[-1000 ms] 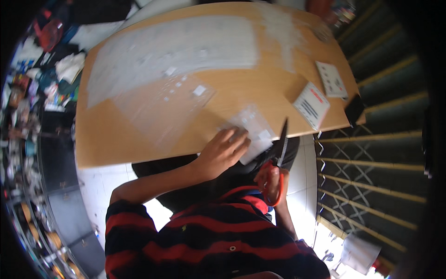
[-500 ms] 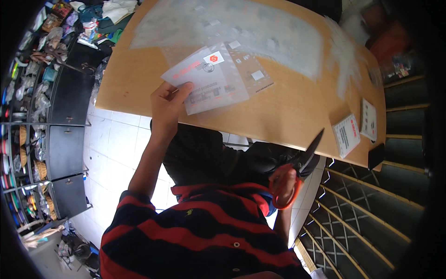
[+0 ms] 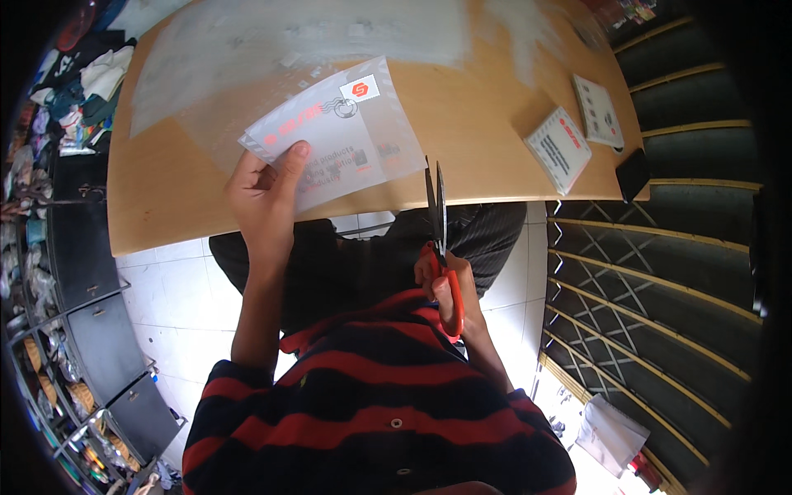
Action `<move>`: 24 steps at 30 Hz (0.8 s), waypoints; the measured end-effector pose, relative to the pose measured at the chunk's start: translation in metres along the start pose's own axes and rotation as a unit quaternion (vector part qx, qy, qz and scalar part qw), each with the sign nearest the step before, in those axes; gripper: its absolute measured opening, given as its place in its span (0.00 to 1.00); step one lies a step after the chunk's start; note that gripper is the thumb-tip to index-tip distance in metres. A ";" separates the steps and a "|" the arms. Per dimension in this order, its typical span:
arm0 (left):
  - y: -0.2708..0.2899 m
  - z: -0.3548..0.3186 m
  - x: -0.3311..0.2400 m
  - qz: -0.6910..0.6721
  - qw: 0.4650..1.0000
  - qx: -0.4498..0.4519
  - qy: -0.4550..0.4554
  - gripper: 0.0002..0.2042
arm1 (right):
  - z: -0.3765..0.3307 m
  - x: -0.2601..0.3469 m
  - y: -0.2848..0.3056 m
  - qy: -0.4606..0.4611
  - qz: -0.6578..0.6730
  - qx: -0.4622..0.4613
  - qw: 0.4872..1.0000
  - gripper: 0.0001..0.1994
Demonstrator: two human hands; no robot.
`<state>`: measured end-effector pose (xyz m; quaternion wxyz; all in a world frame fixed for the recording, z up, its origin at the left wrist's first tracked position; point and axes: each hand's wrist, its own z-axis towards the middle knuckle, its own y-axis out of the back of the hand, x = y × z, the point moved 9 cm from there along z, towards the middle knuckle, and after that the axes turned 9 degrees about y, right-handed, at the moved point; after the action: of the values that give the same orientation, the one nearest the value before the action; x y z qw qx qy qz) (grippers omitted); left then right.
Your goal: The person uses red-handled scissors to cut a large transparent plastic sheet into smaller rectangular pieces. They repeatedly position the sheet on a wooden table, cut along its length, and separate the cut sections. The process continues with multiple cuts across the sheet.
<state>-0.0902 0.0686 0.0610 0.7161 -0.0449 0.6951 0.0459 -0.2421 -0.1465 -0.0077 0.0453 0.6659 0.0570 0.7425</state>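
Observation:
My left hand [image 3: 268, 186] pinches a printed translucent sheet [image 3: 351, 140] by its lower left, thumb on top. The sheet is tilted above the near part of the table and bears red and grey print with a stamp-like mark near its upper corner. It looks folded or doubled at the left edge. Below the table's front edge, my right hand [image 3: 450, 285] grips red-handled scissors [image 3: 437, 210] by the loops. Their dark blades point up toward the table, slightly parted, close to the sheet's lower right corner but apart from it.
Large translucent sheets [image 3: 396, 37] lie across the far side of the wooden table [image 3: 478, 148]. At the right are two printed stacks [image 3: 559, 150] [image 3: 597, 111] and a dark flat object [image 3: 633, 175]. Crowded shelves [image 3: 37, 272] stand left; a folding metal gate [image 3: 610, 305] stands right.
My right hand has brought the scissors leftward, closer to the sheet, and the blades now point straight up. My left hand still holds the sheet. The whole view has shifted.

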 end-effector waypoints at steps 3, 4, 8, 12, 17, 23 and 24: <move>-0.011 -0.003 -0.004 0.037 0.999 0.002 -0.018 0.11 | -0.005 -0.001 0.005 -0.007 0.015 -0.002 1.000 0.32; -0.015 -0.004 -0.006 0.048 0.999 0.003 -0.024 0.11 | -0.005 0.000 0.007 -0.007 0.012 0.000 1.000 0.32; -0.027 -0.006 -0.010 0.051 0.998 0.019 -0.027 0.11 | -0.003 0.003 0.012 0.002 0.002 -0.006 1.000 0.33; -0.037 -0.008 -0.014 0.037 0.998 0.040 -0.035 0.11 | 0.000 0.006 0.021 0.021 -0.012 -0.038 0.999 0.33; -0.043 -0.010 -0.014 0.036 0.997 0.057 -0.033 0.11 | 0.000 0.006 0.028 0.019 -0.024 -0.049 0.998 0.33; -0.046 -0.010 -0.011 0.046 0.997 0.057 -0.026 0.11 | -0.001 0.005 0.031 -0.002 -0.023 -0.043 0.999 0.33; -0.046 -0.010 -0.010 0.043 0.997 0.056 -0.028 0.11 | -0.002 0.004 0.031 -0.005 -0.021 -0.041 0.999 0.33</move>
<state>-0.0942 0.0220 0.0708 0.7341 0.0267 0.6774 0.0388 -0.2438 -0.1770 0.0010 0.0886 0.6656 0.0407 0.7399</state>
